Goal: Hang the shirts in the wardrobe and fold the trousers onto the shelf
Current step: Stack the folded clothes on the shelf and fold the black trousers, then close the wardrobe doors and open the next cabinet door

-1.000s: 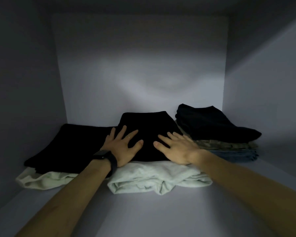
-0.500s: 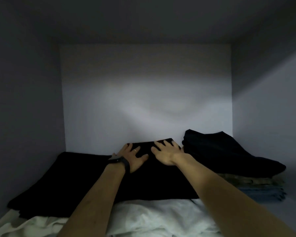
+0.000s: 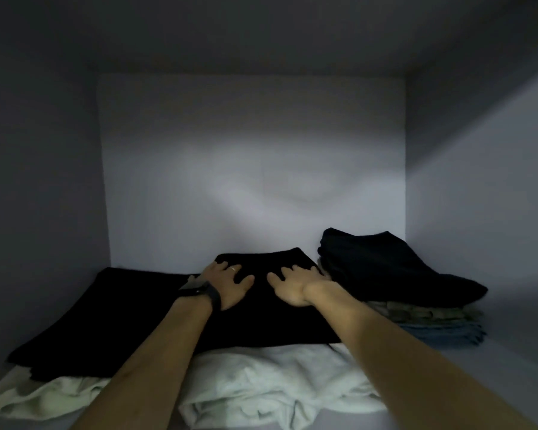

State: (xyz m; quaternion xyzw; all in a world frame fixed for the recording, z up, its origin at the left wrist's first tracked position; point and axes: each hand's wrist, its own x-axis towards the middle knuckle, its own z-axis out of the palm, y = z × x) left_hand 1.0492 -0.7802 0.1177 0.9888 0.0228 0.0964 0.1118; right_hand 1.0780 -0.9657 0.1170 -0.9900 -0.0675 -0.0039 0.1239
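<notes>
At the bottom edge of the frame, a crumpled pale mint cloth garment [image 3: 261, 386] lies on the pale grey wardrobe shelf [image 3: 510, 377]. A second rumpled off-white garment [image 3: 44, 398] lies beside it in the lower left corner. Two bare forearms reach in from the bottom edge over these pale garments.

Lying on the pale garments in the middle of the frame is the pair of black folded trousers [image 3: 261, 321]. A flatter black folded garment [image 3: 90, 321] lies against its left side.

The left hand [image 3: 227, 283] lies palm down on the far part of the trousers, fingers spread and straight, gripping nothing. It has a black wristband [image 3: 213, 297] at the wrist and a thin ring [image 3: 233, 269] on one finger. The right hand [image 3: 292, 287] lies just beside it to the right, also flat and spread on the cloth, with nothing in its grasp.

To the right of centre stands a stack. A dark navy folded garment [image 3: 385, 271] lies on top, an olive patterned one [image 3: 423, 313] under it, and a blue denim one [image 3: 441, 333] at the bottom.

Behind everything, the plain pale back wall [image 3: 252, 181] carries a soft patch of light.
</notes>
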